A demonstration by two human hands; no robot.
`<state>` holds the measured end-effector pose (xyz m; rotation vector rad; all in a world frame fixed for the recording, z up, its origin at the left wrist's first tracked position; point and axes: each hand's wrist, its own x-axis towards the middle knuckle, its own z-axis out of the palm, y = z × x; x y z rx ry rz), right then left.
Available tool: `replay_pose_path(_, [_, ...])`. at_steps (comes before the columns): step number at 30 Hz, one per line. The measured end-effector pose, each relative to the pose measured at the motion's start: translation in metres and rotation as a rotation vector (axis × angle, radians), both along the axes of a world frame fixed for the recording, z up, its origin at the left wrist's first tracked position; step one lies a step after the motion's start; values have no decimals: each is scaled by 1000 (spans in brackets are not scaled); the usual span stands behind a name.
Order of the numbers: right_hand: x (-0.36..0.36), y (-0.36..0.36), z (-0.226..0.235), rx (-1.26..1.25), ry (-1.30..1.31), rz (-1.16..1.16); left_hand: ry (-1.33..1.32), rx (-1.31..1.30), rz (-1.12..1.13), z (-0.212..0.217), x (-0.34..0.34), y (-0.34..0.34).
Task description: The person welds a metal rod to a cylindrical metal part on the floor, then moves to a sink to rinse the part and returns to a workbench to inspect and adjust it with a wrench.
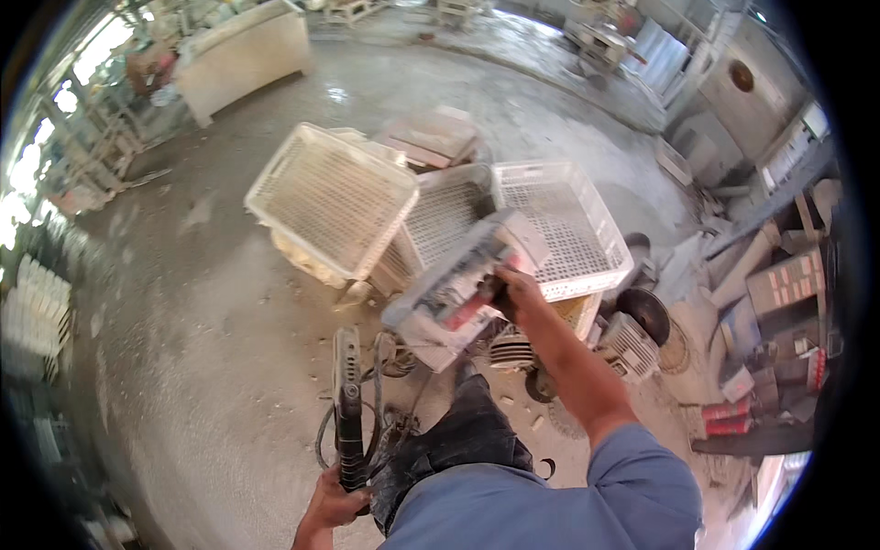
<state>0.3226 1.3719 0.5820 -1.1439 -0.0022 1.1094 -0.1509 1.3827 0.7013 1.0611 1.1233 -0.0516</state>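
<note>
My left hand (337, 500) is wrapped round the black grip of a long, dusty hand-held power tool (347, 394), which points away from me beside my leg. Its cord appears to loop next to it. Ahead and to the right, my right hand (522, 291) reaches over a tilted whitish-grey plastic box (524, 236). The fingers curl at the box's near right side, closed round something dark that I cannot make out. Red and grey things lie inside the box, blurred by motion. Part of the box is hidden behind my hand.
Dusty white perforated crates (335, 197) stand beyond the box, one more crate (559, 215) to its right. Black discs (643, 316) and a grey slatted machine part (629, 346) sit at the right. A pale bench (243, 60) stands far left; stacked boxes (786, 286) line the right.
</note>
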Motion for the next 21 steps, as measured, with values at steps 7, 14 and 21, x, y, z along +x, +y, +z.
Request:
replay_pose_path(7, [93,75,-32,-99,23,-32,-161,-29,-109,-40,86,36])
replay_pose_path(14, [229,209,-150,-204,19,30,-146,22,-56,-79,226,88])
replay_pose_path(21, [350,273,-243,-177,54,66,-189,119,0,-133,375,147])
